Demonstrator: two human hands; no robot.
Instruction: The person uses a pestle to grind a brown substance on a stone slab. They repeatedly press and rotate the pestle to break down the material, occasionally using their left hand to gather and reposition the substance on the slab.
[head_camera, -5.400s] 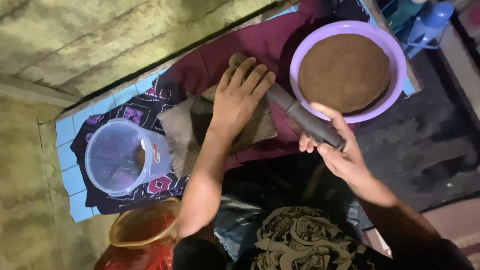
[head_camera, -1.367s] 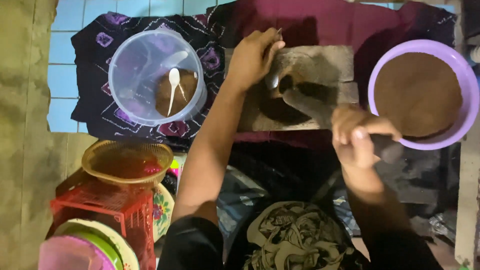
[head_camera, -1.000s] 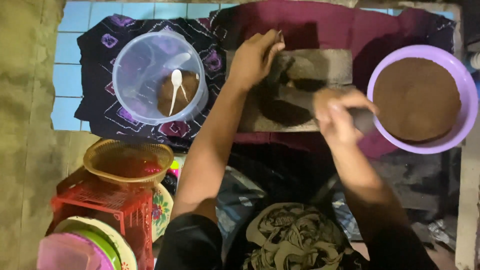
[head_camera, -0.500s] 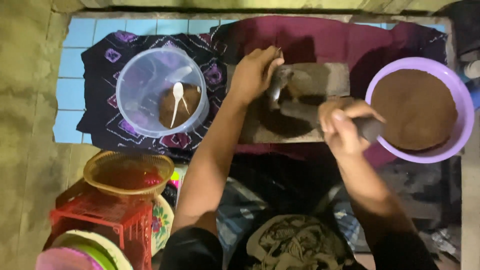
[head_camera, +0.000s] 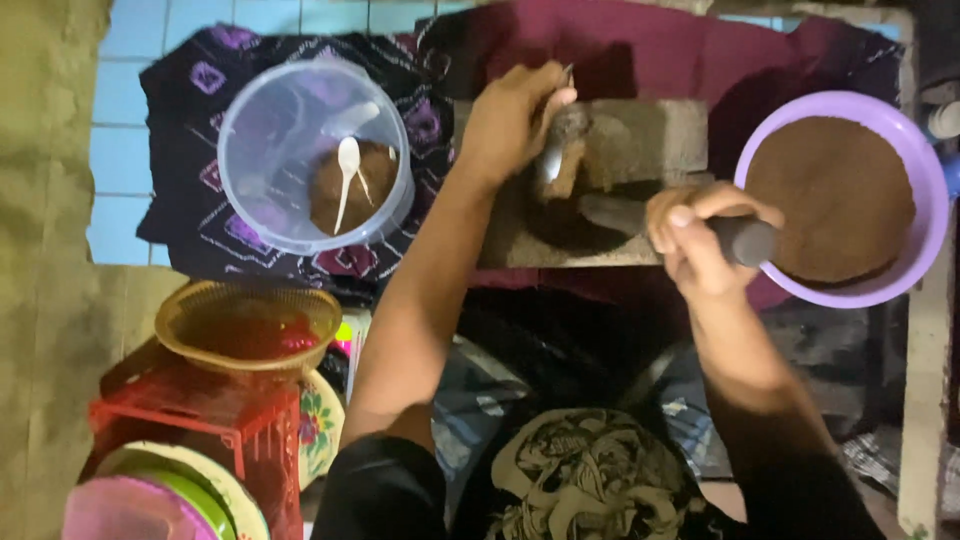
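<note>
A flat grinding stone (head_camera: 650, 140) lies on a maroon cloth (head_camera: 640, 50), with brown paste on it. My left hand (head_camera: 510, 120) holds a metal spoon (head_camera: 553, 155) against the paste at the slab's left part. My right hand (head_camera: 695, 235) grips the dark stone roller (head_camera: 745, 240) by its right half, and the roller's other end rests on the slab. To the right stands a purple bowl (head_camera: 925, 230) full of brown powder. To the left a clear plastic tub (head_camera: 290, 130) holds brown paste and a white spoon (head_camera: 345, 175).
A patterned dark cloth (head_camera: 185, 140) covers light blue tiles (head_camera: 125, 120). At the lower left an amber basket (head_camera: 250, 325) sits on a red stool (head_camera: 190, 420), beside stacked plates (head_camera: 170, 485). My knees and dark clothing fill the bottom centre.
The view drifted down and settled. My right hand drew the roller to the right, toward the purple bowl. My left hand stayed at the slab's left part with the spoon.
</note>
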